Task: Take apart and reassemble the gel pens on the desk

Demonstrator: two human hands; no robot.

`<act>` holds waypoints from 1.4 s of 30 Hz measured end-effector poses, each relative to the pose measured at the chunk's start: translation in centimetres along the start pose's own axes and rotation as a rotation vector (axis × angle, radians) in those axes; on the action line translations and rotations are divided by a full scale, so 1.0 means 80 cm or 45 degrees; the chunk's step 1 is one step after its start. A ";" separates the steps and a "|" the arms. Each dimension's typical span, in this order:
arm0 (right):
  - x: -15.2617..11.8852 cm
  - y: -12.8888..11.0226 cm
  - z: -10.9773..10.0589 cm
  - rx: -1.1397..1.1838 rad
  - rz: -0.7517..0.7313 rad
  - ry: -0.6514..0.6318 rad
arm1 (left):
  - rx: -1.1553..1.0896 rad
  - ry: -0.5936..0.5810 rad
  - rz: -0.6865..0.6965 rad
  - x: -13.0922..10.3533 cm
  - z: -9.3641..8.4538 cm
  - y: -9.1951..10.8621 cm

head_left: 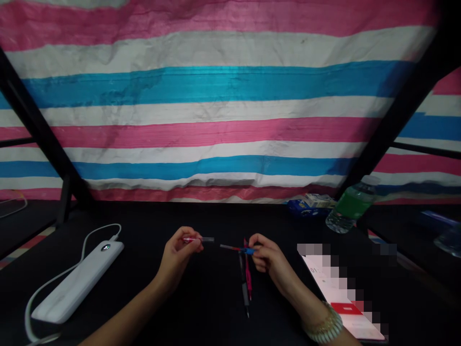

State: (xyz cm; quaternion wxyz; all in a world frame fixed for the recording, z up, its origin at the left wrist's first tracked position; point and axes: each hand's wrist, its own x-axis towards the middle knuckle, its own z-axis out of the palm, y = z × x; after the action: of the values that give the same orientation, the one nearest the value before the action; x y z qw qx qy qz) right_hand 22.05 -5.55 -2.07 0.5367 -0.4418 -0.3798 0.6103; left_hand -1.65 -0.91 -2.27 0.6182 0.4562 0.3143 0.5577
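Observation:
Above the black table, my left hand (185,247) pinches a clear tube with a reddish part (208,239), its clear end pointing right. Facing it across a small gap, my right hand (264,252) holds a blue pen piece (248,251) with a thin refill (228,247) pointing left. Beneath and beside the right fingertips, a pink pen (248,276) and a dark grey pen (245,293) lie side by side on the table, tips toward me. The pink pen's upper end is partly behind the blue piece.
A white power bank (79,283) with a cable lies at left. At right are a phone (338,293), partly pixelated, a green-labelled bottle (353,204) and a blue packet (304,209). A striped sheet (223,129) hangs behind the table (144,307).

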 end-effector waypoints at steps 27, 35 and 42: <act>-0.006 -0.003 -0.001 -0.204 -0.282 0.014 | 0.278 -0.119 -0.023 -0.003 0.002 -0.002; -0.018 -0.002 0.015 -0.836 -0.545 -0.025 | 0.450 -0.161 0.074 -0.006 0.007 -0.002; -0.016 0.004 0.008 -1.129 -0.763 0.024 | 0.411 -0.174 0.089 -0.007 0.004 -0.009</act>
State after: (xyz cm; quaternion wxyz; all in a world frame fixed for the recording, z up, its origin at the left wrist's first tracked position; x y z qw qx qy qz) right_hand 21.39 -6.82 -2.00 0.4528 -0.5038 -0.7059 0.2071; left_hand -1.15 -1.46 -2.89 0.5371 0.5969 0.3409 0.4889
